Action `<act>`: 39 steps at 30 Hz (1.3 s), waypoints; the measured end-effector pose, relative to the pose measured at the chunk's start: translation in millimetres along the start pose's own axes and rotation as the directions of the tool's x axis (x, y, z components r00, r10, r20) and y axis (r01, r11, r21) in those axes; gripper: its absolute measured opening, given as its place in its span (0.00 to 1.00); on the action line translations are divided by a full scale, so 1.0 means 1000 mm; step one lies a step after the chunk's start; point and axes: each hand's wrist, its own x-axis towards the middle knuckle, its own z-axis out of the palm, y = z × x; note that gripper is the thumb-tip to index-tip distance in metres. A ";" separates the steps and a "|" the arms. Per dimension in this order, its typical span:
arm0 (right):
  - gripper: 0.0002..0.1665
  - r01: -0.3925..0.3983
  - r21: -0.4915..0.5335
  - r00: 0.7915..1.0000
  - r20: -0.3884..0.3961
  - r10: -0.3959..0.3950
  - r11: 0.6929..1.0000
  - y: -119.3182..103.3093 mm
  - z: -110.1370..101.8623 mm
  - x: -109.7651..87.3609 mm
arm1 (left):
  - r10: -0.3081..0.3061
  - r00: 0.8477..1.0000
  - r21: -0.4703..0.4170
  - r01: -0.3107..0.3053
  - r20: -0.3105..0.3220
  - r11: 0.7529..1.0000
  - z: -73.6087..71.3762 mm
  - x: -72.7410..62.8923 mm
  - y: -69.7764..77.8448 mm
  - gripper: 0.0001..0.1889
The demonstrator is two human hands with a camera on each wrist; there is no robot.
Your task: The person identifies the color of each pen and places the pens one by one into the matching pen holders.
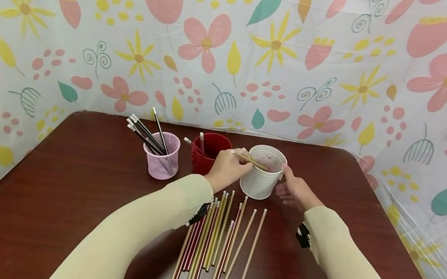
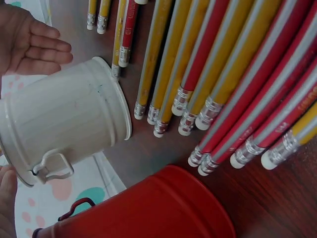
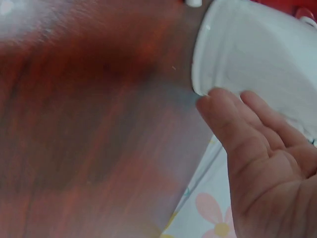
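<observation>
My left hand [image 1: 225, 168] pinches a yellow pencil [image 1: 256, 162] that slants across the mouth of a white bucket [image 1: 257, 184], its far end inside the rim. At the bucket's right side is my right hand [image 1: 295, 190], thumb up by the rim and fingers stretched out along the wall. The right wrist view shows those straight fingers [image 3: 220, 111] beside the white wall. Several yellow and red pencils [image 2: 198, 64] lie side by side on the table in front of the bucket, white erasers toward it.
Left of the white bucket stands a red bucket [image 1: 197, 164] with two pencils leaning in it. Further left is a pink mesh cup [image 1: 161, 167] holding several black pencils [image 1: 146, 136]. A flowered cloth [image 1: 235, 63] hangs behind the dark wooden table [image 1: 66, 192].
</observation>
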 end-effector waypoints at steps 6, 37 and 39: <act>0.54 -0.037 -0.029 0.998 0.042 0.038 0.999 -0.004 -0.009 -0.003 | -0.023 0.999 -0.001 0.023 0.028 1.000 0.002 0.001 -0.005 0.05; 0.60 -0.044 0.064 0.992 0.123 0.036 0.997 0.005 -0.008 -0.003 | -0.509 0.701 0.595 0.149 0.499 0.790 -0.039 -0.046 -0.052 0.09; 0.60 -0.047 0.084 0.991 0.127 0.036 0.995 0.006 -0.006 -0.002 | -0.496 0.711 0.604 0.124 0.499 0.787 -0.038 -0.050 -0.055 0.11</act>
